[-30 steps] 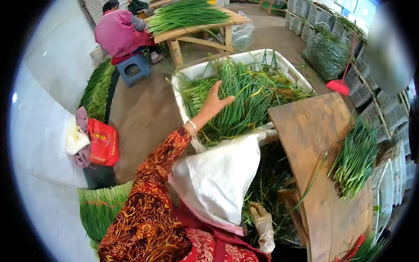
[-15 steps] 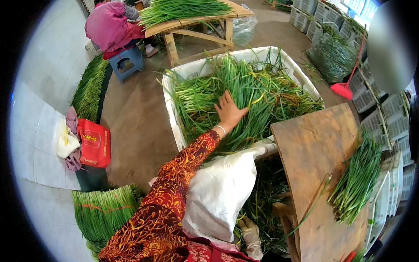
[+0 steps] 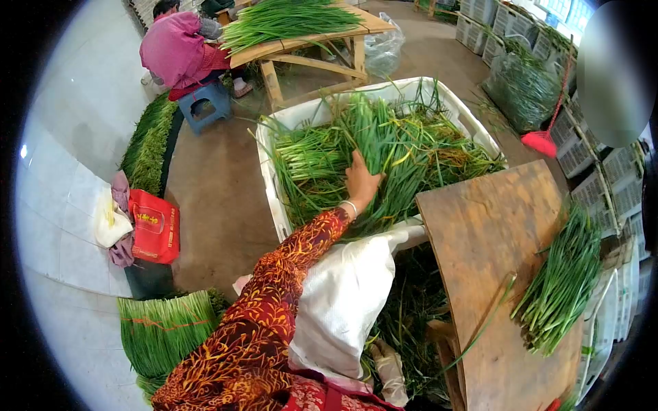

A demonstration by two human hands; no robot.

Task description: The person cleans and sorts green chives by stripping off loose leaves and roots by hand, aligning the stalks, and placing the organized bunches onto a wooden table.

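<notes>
My left hand [image 3: 363, 181], with a bracelet at the wrist, reaches into a white plastic crate [image 3: 273, 195]. Its fingers curl round a bunch of long green chives [image 3: 373, 130], which lies on other chives in the crate. What seems to be my right hand [image 3: 389, 373], in a pale glove, is low beside my red apron, near dark loose leaves; its fingers do not show clearly. A white sack or cloth [image 3: 343, 291] lies between my body and the crate.
A wooden board [image 3: 493, 240] on my right bears a bunch of chives [image 3: 562, 281]. Tied chives [image 3: 168, 329] stand at lower left, near a red bag [image 3: 154, 226]. A seated person [image 3: 175, 51] is by a far table [image 3: 308, 38]. A red broom [image 3: 540, 142] stands at right.
My left hand has gone from spread fingers on the chives to fingers curled round a bunch. The view has shifted slightly.
</notes>
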